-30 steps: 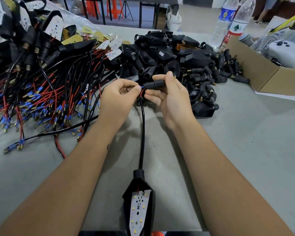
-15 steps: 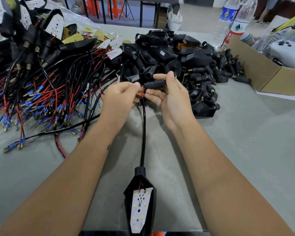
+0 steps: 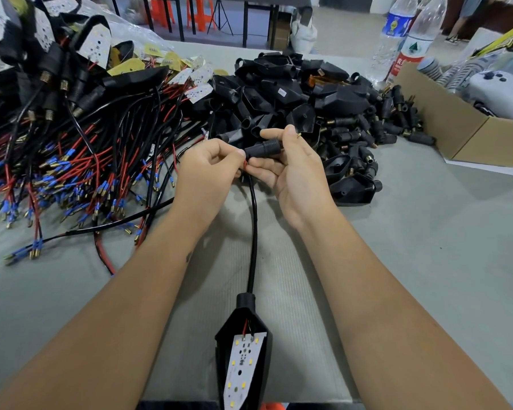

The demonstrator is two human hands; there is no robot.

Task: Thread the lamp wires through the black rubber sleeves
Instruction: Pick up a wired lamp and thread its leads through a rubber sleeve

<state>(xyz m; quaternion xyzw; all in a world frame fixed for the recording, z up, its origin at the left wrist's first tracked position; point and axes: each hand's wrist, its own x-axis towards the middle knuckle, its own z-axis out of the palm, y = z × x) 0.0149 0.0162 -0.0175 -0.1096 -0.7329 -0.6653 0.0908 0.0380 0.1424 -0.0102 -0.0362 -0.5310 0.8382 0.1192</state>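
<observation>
Lamp wires, thin red and black leads (image 3: 244,166), sit pinched in the left hand (image 3: 209,168) at the mouth of the ribbed black rubber sleeve (image 3: 262,148), which the right hand (image 3: 292,170) grips between thumb and fingers. Risk: the soft leads buckle or one strays outside the bore. The black lamp housing (image 3: 243,350), lying on the grey worktop (image 3: 427,247) near the forearms, could drag the cable back.
</observation>
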